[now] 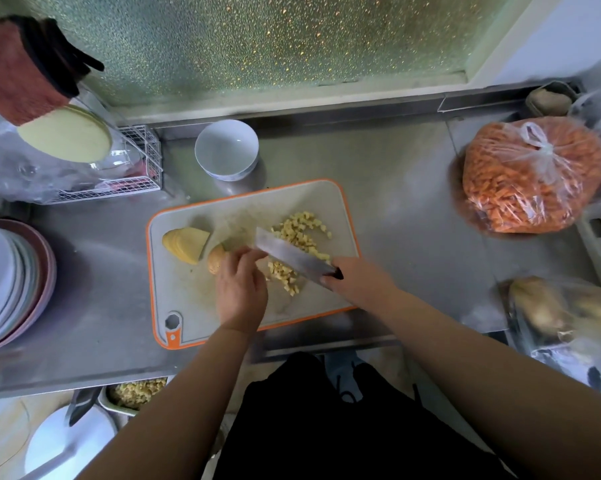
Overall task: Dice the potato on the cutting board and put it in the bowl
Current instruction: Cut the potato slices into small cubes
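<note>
We are looking down at a steel table (389, 188) on which an orange-rimmed cutting board (202, 306) is lying. Our right hand (359, 278) is gripping the dark handle of a cleaver (292, 256), fingers wrapped tight around it, the blade slanting up and to the left over the board. Our left hand (241, 289) is resting on the board just left of the blade, fingers curled down over potato pieces; what exactly they are pinching is hidden by the hand itself. Diced potato (301, 233) is lying in a loose pile on the right half of the board, with more cubes trailing down beside the left hand. A stack of potato slices (185, 244) is sitting on the left part of the board, and an unpeeled potato end (215, 259) is lying between that stack and the left hand, touching the hand. The white bowl (227, 148) is standing on the table just beyond the far edge of the board, and no potato is showing in it. A tied plastic bag of chopped carrot (531, 178) is lying at the far right, and stacked plates (11, 282) are sitting at the left edge.
</note>
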`<move>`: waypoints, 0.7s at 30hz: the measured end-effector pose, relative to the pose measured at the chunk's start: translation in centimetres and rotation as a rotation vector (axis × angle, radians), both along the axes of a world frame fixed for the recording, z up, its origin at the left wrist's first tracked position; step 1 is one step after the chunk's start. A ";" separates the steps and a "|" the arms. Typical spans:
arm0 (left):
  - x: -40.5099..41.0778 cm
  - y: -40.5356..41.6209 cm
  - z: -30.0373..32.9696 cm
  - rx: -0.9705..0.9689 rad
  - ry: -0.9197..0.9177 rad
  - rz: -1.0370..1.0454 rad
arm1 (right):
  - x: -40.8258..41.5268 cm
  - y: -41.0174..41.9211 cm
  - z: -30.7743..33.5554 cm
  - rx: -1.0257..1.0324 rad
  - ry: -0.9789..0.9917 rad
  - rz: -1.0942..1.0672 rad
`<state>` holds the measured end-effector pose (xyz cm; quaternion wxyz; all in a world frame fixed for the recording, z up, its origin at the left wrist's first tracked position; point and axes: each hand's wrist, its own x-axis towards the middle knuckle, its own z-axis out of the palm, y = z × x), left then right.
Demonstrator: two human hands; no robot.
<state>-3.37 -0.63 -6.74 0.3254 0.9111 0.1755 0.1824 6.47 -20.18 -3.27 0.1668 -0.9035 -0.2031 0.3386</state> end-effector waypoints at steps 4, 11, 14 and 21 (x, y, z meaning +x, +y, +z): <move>-1.8 0.1 0.1 -0.140 0.038 0.229 | 0.6 -0.6 0.5 -0.051 -0.077 0.292; -2.5 0.1 0.2 -0.139 0.093 0.371 | 0.7 1.1 -0.2 -0.099 -0.072 0.526; -2.4 0.0 0.2 -0.180 0.138 0.417 | 1.0 1.2 -0.6 -0.114 -0.055 0.497; -3.0 0.3 -1.1 -0.134 0.385 0.361 | 3.7 1.4 -1.2 -0.033 -0.059 0.221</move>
